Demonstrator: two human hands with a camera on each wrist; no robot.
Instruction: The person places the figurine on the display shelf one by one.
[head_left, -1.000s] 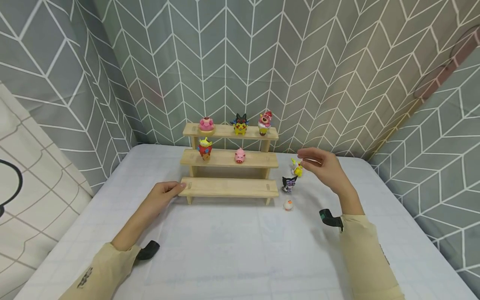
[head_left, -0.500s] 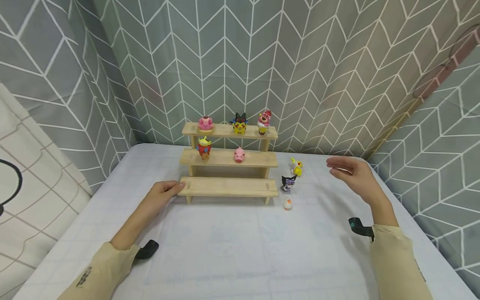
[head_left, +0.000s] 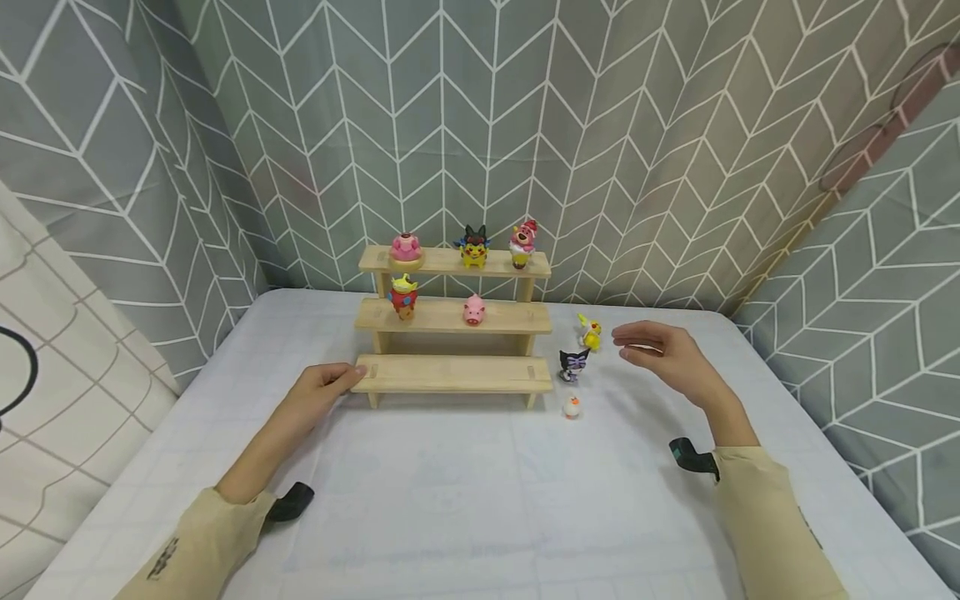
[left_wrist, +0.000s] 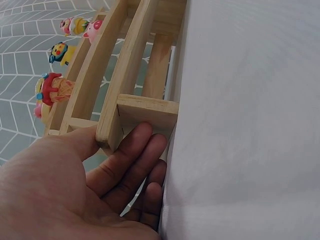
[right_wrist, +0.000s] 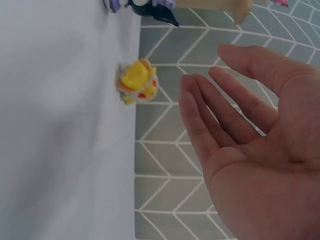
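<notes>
"Pale wooden, three-tiered stand [head_left: 438,317]: where is it standing?"

"Toward the far edge of the white-covered surface [head_left: 420,508]; the left hand [head_left: 318,397] is pinching the left end of its lowest shelf [head_left: 453,372]."

"And the right hand [head_left: 666,357]?"

"It is hovering with fingers loosely extended, between the surface's right edge and a small yellow-and-white figurine [head_left: 591,335]. A black-and-purple figurine [head_left: 573,366] and a round white figurine [head_left: 572,407] are standing closer to the near edge."

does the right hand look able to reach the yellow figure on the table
Likely yes: the right hand is empty and close by, and no object shows between it and the yellow figure.
</notes>
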